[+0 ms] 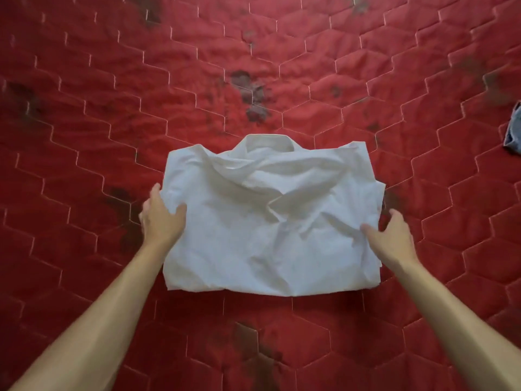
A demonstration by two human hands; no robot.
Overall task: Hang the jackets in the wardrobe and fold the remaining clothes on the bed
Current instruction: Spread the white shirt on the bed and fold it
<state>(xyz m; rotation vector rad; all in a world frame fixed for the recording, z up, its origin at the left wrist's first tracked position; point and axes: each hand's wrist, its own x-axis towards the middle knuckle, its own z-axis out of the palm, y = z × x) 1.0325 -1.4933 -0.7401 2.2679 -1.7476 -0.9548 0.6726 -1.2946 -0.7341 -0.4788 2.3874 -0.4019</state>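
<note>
A white collared shirt (270, 221), folded into a rough rectangle, lies flat on the red quilted bedspread (84, 108) of the bed, near the middle of the view with its collar turned away from the person. The cloth is creased, with a loose fold sagging below the collar. The left hand (159, 218) grips the shirt's left edge, thumb pressed on top of the cloth and fingers (154, 190) curled around the side. The right hand (390, 235) holds the right edge the same way, thumb on top, fingers wrapped over the stacked layers. Both bare forearms reach in from the lower corners. At the far right edge of the bed, well apart from the shirt, lies a piece of blue denim clothing (514, 131), only partly in view.
</note>
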